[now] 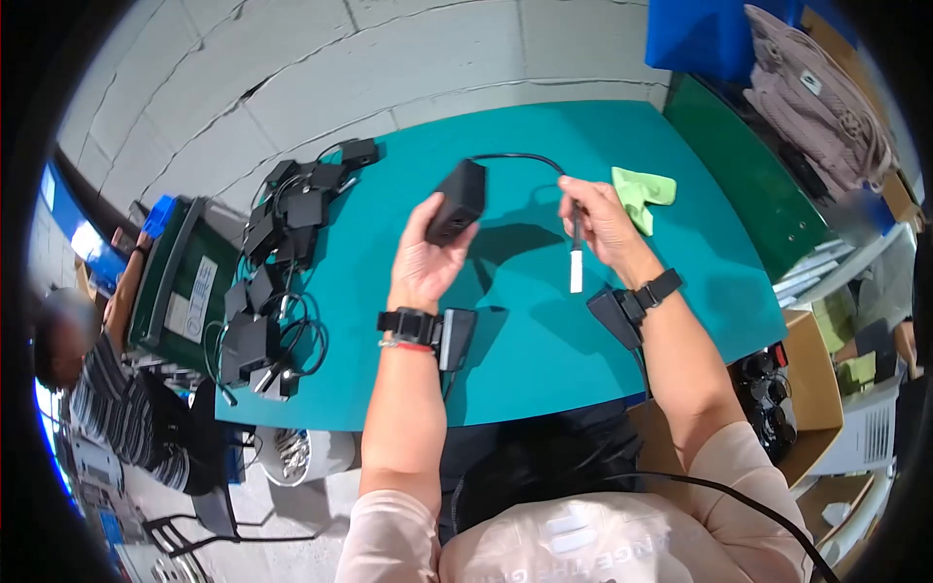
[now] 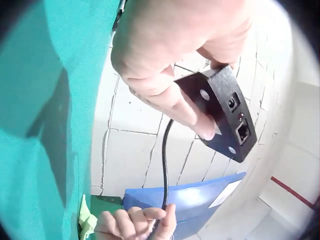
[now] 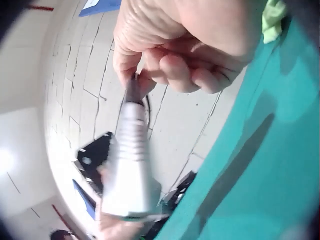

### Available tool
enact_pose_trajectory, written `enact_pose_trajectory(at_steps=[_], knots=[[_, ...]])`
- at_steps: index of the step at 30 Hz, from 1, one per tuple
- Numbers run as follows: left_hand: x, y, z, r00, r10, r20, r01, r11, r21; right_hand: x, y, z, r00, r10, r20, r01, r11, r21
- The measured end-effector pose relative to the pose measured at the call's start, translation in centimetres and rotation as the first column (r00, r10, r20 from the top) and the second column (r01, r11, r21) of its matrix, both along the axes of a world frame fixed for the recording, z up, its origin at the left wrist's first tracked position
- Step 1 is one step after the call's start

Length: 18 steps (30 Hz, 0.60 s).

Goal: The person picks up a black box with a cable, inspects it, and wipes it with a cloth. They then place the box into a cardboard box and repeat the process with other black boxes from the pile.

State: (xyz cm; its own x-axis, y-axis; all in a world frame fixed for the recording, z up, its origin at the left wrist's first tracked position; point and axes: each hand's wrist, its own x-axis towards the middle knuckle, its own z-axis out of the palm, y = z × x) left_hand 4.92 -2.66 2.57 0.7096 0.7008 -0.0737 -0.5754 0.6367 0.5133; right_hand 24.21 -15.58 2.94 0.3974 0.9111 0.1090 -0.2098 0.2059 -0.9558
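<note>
1. While another person point(image 1: 126, 408) in a striped top is showing up at the far left, a dark green bin point(image 1: 175, 316) with a white label is standing between them and the table point(image 1: 525, 364).
2. Next over, a heap of black boxes and cables point(image 1: 292, 223) is sprawling along the table's left side, and a pale bucket point(image 1: 335, 455) is sitting on the floor below that edge.
3. Around the middle, the left hand point(image 1: 428, 257) is gripping a black box point(image 1: 459, 202), thumb on one side and fingers on the other, so the box is hanging tilted above the table. Its end face is showing a round socket point(image 2: 232, 102) and a squarish port point(image 2: 243, 133) in the left wrist view.
4. From the far end of that box, a black cable point(image 1: 520, 155) is arching across toward the other hand, well clear of the tabletop.
5. Over on the right, the right hand point(image 1: 603, 223) is pinching the cable between thumb and index finger, with the other fingers curling in. A white connector point(image 1: 576, 272) is dangling just below, blurry up close.
6. Beyond that hand, a lime green cloth point(image 1: 646, 194) is lying crumpled on the table, and an open cardboard box point(image 1: 818, 389) is standing past the right edge.
</note>
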Motion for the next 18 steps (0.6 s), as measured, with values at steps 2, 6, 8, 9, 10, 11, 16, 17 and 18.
enact_pose_trajectory(at_steps=[2,6,8,9,10,11,16,17,18], knots=[[0.3,-0.8,0.5,0.98,-0.002,-0.198,0.011,0.999,0.043,-0.1,0.9,-1.2,0.985,0.072,-0.158,-0.075,0.997,-0.011],[0.4,-0.2,-0.2,0.94,-0.147,-0.307,0.21,0.96,0.186,-1.6,1.4,-1.5,0.996,0.017,-0.093,-0.033,0.983,-0.18],[0.2,-0.3,0.3,0.86,-0.168,-0.481,0.333,0.9,0.281,-0.9,1.6,-2.2,0.994,0.042,-0.097,-0.06,0.979,-0.194],[0.2,-0.3,0.3,0.864,-0.172,-0.474,0.332,0.902,0.278,-0.6,1.8,-2.5,0.992,0.054,-0.116,-0.073,0.984,-0.163],[0.1,-0.2,0.2,0.865,-0.153,-0.477,0.313,0.909,0.275,-0.2,1.8,-2.8,0.988,0.068,-0.137,-0.086,0.987,-0.134],[0.2,-0.3,0.1,0.867,-0.136,-0.48,0.294,0.917,0.271,0.1,1.9,-3.1,0.987,0.079,-0.139,-0.096,0.988,-0.122],[0.2,-0.3,0.0,0.861,-0.072,-0.504,0.268,0.906,0.328,-1.0,1.7,-2.5,0.997,0.076,-0.014,-0.078,0.982,-0.17],[0.2,-0.4,0.1,0.842,0.0,-0.539,0.238,0.897,0.373,-1.3,1.5,-2.1,0.997,0.082,-0.015,-0.083,0.978,-0.189],[0.2,-0.5,0.1,0.82,0.07,-0.569,0.215,0.883,0.418,-1.5,1.3,-1.6,0.996,0.083,-0.018,-0.085,0.975,-0.208]])
